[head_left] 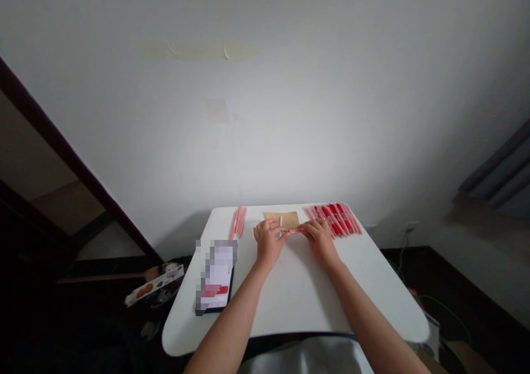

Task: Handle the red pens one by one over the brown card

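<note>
Both my hands are closed on the same red pen [292,231], held level just above the white table [298,302]. My left hand [268,240] grips its left end, my right hand [318,236] its right end. Just behind the pen lies a small brown card [285,218] with a short white piece on it. A row of several red pens [336,218] lies at the far right, next to my right hand. At the far left, two or three pink pens [238,221] lie side by side.
A dark tablet or phone with a lit screen [216,277] lies at the table's left edge. A white box [154,286] sits on the floor to the left. The white wall stands close behind the table. Green cable lies on the floor at right.
</note>
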`<state>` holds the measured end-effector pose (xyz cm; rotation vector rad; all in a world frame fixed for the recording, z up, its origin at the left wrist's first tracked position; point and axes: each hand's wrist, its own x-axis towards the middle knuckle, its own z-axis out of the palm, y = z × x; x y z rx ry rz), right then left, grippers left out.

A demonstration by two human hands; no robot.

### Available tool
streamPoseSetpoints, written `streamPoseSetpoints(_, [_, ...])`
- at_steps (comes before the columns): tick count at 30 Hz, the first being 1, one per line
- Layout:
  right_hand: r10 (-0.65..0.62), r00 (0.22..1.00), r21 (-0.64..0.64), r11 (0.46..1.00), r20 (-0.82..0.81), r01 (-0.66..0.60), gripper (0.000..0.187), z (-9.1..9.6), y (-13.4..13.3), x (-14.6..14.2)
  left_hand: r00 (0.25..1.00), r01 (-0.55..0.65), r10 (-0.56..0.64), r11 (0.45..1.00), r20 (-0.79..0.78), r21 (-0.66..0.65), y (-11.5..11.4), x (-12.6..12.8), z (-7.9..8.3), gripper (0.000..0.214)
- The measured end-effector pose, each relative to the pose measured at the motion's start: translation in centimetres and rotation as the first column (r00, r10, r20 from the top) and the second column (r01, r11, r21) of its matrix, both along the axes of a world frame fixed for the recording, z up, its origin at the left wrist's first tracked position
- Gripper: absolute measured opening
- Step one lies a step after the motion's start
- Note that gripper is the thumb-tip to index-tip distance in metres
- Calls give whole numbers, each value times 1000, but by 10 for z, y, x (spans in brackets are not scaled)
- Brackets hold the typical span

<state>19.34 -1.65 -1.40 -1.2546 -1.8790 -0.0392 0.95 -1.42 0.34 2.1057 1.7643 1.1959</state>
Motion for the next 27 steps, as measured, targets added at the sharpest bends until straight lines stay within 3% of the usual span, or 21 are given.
streamPoseSetpoints(16, [20,1000,0,1000,2,-20,24,-3,2,0,1000,-17,17,1000,7,11,0,0,0,11])
streamPoseSetpoints(27, [-45,998,14,999,-38,45,25,-3,2,1,994,-110,110,994,-16,24,-1,-5,5,14])
